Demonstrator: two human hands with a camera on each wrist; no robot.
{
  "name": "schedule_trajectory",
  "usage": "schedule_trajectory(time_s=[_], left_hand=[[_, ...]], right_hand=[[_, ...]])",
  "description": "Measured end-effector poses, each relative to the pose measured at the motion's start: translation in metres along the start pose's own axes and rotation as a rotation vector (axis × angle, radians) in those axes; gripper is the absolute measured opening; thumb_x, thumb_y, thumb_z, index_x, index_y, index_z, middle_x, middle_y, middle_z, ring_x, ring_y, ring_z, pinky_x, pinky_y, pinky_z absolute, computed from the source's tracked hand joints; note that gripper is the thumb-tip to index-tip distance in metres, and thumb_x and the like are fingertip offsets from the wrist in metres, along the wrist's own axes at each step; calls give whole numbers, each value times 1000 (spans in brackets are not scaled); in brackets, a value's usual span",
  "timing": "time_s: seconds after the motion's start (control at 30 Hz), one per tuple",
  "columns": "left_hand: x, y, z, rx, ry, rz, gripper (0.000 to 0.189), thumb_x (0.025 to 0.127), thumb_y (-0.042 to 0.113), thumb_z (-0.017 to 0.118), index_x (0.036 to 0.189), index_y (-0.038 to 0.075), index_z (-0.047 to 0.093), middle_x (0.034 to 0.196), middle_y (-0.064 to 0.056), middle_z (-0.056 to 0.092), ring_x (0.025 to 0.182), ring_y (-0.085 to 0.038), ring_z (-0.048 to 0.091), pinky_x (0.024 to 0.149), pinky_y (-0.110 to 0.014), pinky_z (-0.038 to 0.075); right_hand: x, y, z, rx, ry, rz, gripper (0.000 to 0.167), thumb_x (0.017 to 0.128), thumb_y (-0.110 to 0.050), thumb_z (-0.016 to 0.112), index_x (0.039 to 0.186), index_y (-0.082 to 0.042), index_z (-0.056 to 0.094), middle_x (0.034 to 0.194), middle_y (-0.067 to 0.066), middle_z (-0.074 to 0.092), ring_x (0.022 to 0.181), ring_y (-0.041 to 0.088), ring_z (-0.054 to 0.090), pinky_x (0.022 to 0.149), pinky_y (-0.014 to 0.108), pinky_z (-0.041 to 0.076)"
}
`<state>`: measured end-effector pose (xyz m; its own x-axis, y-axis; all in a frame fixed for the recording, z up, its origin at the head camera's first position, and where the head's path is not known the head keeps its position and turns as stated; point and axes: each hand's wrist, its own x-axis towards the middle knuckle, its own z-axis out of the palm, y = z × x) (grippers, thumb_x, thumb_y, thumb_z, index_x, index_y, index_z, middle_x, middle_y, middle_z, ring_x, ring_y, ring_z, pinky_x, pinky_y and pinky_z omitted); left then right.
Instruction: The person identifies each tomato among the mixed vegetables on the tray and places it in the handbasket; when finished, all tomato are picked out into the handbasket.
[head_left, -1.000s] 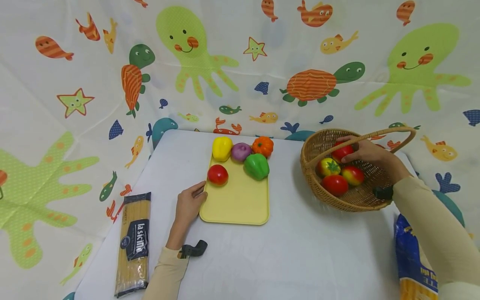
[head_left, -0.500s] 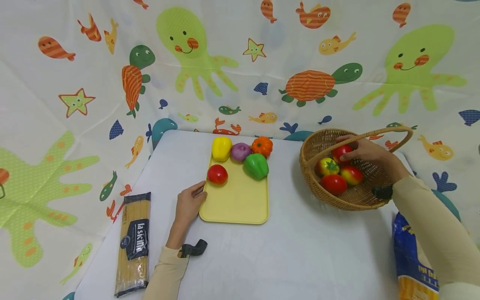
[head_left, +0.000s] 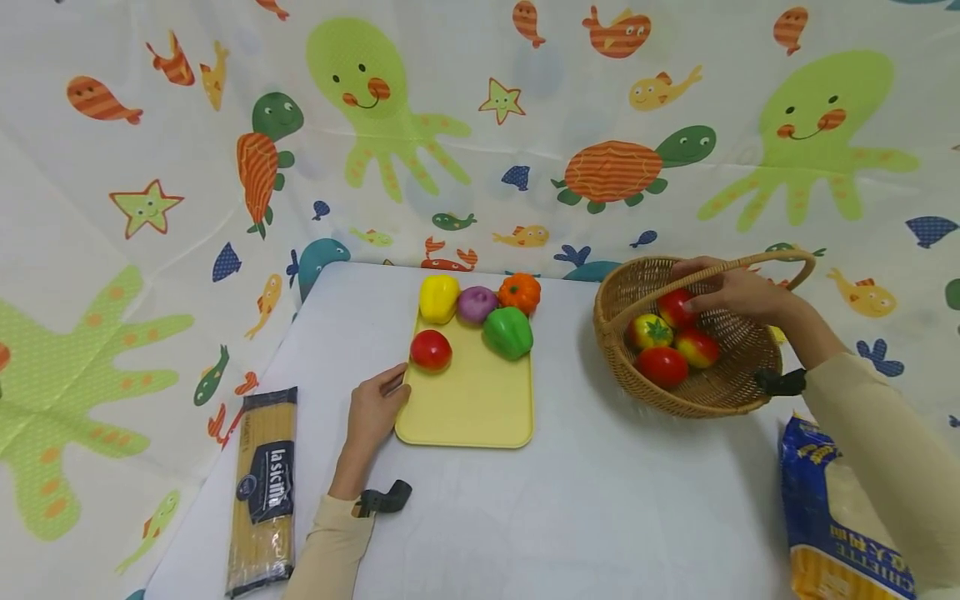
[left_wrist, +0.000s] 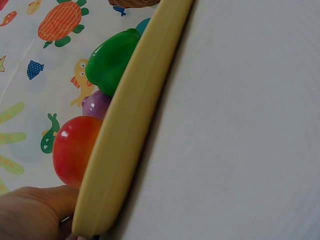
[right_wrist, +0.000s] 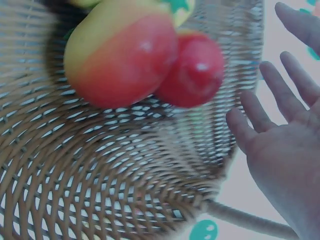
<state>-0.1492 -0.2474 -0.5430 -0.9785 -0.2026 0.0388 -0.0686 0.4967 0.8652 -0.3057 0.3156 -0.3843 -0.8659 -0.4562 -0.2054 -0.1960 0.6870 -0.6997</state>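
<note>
My left hand (head_left: 377, 408) grips the left rim of a pale yellow tray (head_left: 468, 417), with the thumb near a tomato (head_left: 431, 351). A yellow bell pepper (head_left: 438, 298), a purple onion (head_left: 477, 305), an orange pumpkin (head_left: 520, 293) and a green bell pepper (head_left: 507, 332) sit toward the tray's far end. On the right, my right hand (head_left: 738, 292) is over the wicker basket (head_left: 727, 392), beside a red toy fruit (head_left: 677, 307). Its fingers are spread and hold nothing in the right wrist view. Other red and yellow toy fruits (head_left: 697, 347) lie in the basket.
A pack of spaghetti (head_left: 262, 492) lies at the left of the white table. At the right edge is a blue pasta bag (head_left: 832, 508), partly under the right forearm. The basket's handle (head_left: 720, 268) arches over my right hand. A printed cloth (head_left: 465, 108) hangs behind.
My right hand has loosened from the red fruit, which stays in the basket, and the right forearm has shifted, uncovering more of the pasta bag. My left hand stays at the tray.
</note>
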Motion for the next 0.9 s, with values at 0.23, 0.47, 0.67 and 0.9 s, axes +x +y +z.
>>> schedule_trajectory(time_s=[0.23,0.47,0.67,0.9], left_hand=[[0,0,-1,6,1,-6,39,94,15,66,133,9,64,126,-10,66,114,-19,63,90,-30,53],[0,1,0,1,-4,4,39,94,14,65,133,8,63,127,-10,65,114,-20,63,89,-29,53],[2,-1,1,11,2,5,39,94,14,66,133,10,64,126,-9,66,113,-19,64,89,-29,54],[3,-2,1,9,6,-3,39,94,15,66,132,10,65,125,-9,66,113,-19,64,89,-30,54]], right_hand=[[-16,-21,4,24,28,-44,61,92,-23,73,146,-16,47,144,5,47,134,28,38,103,55,40],[-45,-38,16,-16,13,-42,63,91,-25,71,147,-15,43,145,16,46,132,40,41,96,59,47],[-66,-44,32,-48,55,-151,62,88,-17,73,145,-20,48,142,4,50,127,23,48,97,45,50],[-86,-48,49,76,-16,-250,67,88,-4,70,149,-15,42,149,4,42,131,7,43,95,19,46]])
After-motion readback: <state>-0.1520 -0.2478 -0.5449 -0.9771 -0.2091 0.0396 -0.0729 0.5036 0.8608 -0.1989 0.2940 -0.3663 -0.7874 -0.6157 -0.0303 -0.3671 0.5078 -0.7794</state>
